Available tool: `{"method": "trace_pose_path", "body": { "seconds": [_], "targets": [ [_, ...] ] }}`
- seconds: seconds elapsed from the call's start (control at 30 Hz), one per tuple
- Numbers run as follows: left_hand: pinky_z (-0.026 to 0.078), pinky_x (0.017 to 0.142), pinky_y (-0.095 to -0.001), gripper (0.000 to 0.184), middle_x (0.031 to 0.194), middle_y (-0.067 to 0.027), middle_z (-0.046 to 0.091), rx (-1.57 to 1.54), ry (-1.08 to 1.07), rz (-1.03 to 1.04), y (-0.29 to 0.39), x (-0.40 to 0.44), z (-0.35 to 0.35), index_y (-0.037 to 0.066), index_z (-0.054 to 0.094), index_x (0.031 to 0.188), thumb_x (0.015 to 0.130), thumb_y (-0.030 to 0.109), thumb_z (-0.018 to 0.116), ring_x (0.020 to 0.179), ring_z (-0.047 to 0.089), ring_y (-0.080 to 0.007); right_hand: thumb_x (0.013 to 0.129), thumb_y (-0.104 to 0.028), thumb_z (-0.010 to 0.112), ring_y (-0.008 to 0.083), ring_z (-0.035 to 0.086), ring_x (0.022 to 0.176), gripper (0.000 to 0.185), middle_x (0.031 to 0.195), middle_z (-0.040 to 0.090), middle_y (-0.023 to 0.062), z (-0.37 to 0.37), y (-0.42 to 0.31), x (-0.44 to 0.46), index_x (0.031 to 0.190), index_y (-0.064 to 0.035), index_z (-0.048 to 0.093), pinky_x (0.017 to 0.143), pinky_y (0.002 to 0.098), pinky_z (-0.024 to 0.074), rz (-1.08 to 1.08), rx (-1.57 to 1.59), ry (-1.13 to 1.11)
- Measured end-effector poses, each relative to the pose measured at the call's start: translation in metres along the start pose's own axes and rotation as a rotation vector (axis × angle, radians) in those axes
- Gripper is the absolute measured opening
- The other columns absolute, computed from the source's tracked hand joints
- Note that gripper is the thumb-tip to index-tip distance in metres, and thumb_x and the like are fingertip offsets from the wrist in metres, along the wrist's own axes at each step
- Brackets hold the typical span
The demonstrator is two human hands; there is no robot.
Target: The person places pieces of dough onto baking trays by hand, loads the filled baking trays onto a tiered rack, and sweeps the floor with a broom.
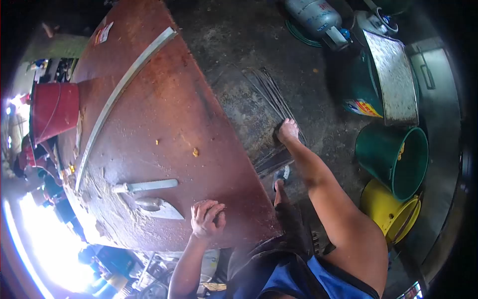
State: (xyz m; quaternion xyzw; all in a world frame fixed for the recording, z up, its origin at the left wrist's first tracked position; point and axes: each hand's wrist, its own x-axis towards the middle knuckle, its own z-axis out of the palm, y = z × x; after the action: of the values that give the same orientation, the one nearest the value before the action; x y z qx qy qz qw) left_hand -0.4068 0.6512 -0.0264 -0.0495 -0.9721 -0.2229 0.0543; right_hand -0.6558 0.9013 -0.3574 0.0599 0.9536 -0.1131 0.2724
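Observation:
My right hand [289, 130] is closed on the edge of a stack of thin, dark, worn metal sheets [244, 109], low beside the table. The sheets' edges fan apart near my fingers. Over the near part of the reddish-brown table [214, 174], my left hand [207, 219] has loosely curled fingers, with a gap between thumb and fingers and nothing seen in it. Left of that hand lie a trowel-like tool with a pointed metal blade [167, 210] and a flat pale scraper or knife [149, 186].
A long pale strip [119, 92] curves across the table. A red bucket [56, 107] stands at its left. To the right are a green bucket [368, 154], a yellow bucket [371, 202], an upright metal sheet [396, 74] and gas cylinders [313, 17]. Yellowish crumbs [195, 152] dot the tabletop.

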Motion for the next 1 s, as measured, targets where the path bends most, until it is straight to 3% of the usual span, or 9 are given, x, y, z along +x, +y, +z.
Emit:
{"method": "trace_pose_path", "body": {
  "seconds": [0.17,0.27,0.37,0.43,0.57,0.63,0.7,0.77,1.0],
  "targets": [
    [0.047,0.084,-0.0403,0.037,0.107,-0.0047,0.06,-0.027,-0.002,-0.011,0.002,0.003,-0.001,0.017,0.066,0.107,0.071,0.011,0.071,0.095,0.06,-0.0255,0.064,-0.04,0.086,0.0354,0.066,0.106,0.074,0.112,0.069,0.0188,-0.052,0.019,0.023,0.121,0.0019,0.062,0.088,0.0418,0.0519,-0.132,0.114,-0.457],
    [0.047,0.085,-0.0407,0.037,0.108,-0.005,0.06,-0.023,-0.003,-0.015,0.002,0.003,-0.001,0.016,0.065,0.107,0.071,0.011,0.071,0.095,0.06,-0.026,0.065,-0.02,0.087,0.0239,0.063,0.098,0.063,0.107,0.068,0.0097,-0.019,0.025,0.038,0.12,0.002,0.063,0.084,0.0358,0.0494,0.013,0.691,-0.65],
    [0.047,0.085,-0.0408,0.037,0.108,-0.0057,0.059,-0.014,0.005,-0.033,0.001,0.004,-0.003,0.016,0.065,0.108,0.071,0.011,0.071,0.096,0.059,-0.0265,0.071,-0.011,0.082,0.021,0.063,0.095,0.053,0.105,0.068,0.0093,-0.002,0.036,0.044,0.118,0.0017,0.063,0.082,0.035,0.0495,-0.171,0.897,-0.665],
    [0.047,0.085,-0.0408,0.038,0.109,-0.0061,0.059,-0.021,0.015,-0.064,0.003,0.001,-0.004,0.016,0.064,0.109,0.072,0.011,0.071,0.097,0.059,-0.0267,0.072,-0.007,0.079,0.017,0.062,0.091,0.051,0.101,0.068,0.0069,-0.058,0.02,0.0,0.119,0.0026,0.062,0.08,0.0322,0.0493,-0.22,0.949,-0.74],
    [0.048,0.084,-0.0416,0.037,0.11,-0.007,0.059,-0.03,0.035,-0.05,0.002,0.006,-0.007,0.014,0.064,0.11,0.073,0.012,0.071,0.096,0.059,-0.028,0.075,-0.004,0.074,0.0127,0.06,0.083,0.05,0.091,0.066,0.0028,-0.089,0.063,-0.019,0.122,0.0036,0.06,0.075,0.0285,0.0485,-0.231,1.043,-0.584],
    [0.049,0.084,-0.0417,0.035,0.11,-0.0066,0.059,-0.042,0.05,-0.011,0.002,0.007,-0.009,0.014,0.065,0.108,0.073,0.012,0.071,0.096,0.059,-0.0275,0.076,-0.004,0.072,0.0133,0.062,0.084,0.048,0.093,0.067,0.0042,-0.212,0.055,-0.084,0.122,0.0027,0.061,0.076,0.0283,0.049,-0.156,0.962,-0.523],
    [0.048,0.084,-0.043,0.032,0.107,-0.0103,0.06,-0.081,0.087,-0.006,0.001,0.006,-0.007,0.012,0.065,0.107,0.075,0.013,0.068,0.095,0.059,-0.0301,0.076,-0.006,0.072,0.0146,0.064,0.089,0.05,0.097,0.068,0.0049,-0.214,0.127,-0.084,0.123,0.0037,0.06,0.079,0.0291,0.0497,-0.052,1.149,-0.272],
    [0.048,0.084,-0.0426,0.031,0.107,-0.0097,0.06,-0.084,0.073,-0.019,0.002,0.005,-0.008,0.011,0.065,0.106,0.075,0.011,0.068,0.095,0.059,-0.0302,0.075,-0.007,0.073,0.0167,0.066,0.093,0.057,0.103,0.069,0.0075,-0.284,0.14,-0.123,0.127,0.0064,0.055,0.083,0.0307,0.05,-0.182,1.083,-0.374],
    [0.046,0.092,-0.0453,0.023,0.109,-0.009,0.061,-0.132,0.125,-0.051,0.009,0.005,-0.014,0.011,0.066,0.102,0.079,0.014,0.066,0.103,0.06,-0.0308,0.078,-0.018,0.076,0.0251,0.06,0.107,0.058,0.119,0.064,0.0134,-0.348,0.227,-0.243,0.126,0.0079,0.057,0.095,0.0355,0.0435,-0.018,0.949,0.223]
  ]
}}
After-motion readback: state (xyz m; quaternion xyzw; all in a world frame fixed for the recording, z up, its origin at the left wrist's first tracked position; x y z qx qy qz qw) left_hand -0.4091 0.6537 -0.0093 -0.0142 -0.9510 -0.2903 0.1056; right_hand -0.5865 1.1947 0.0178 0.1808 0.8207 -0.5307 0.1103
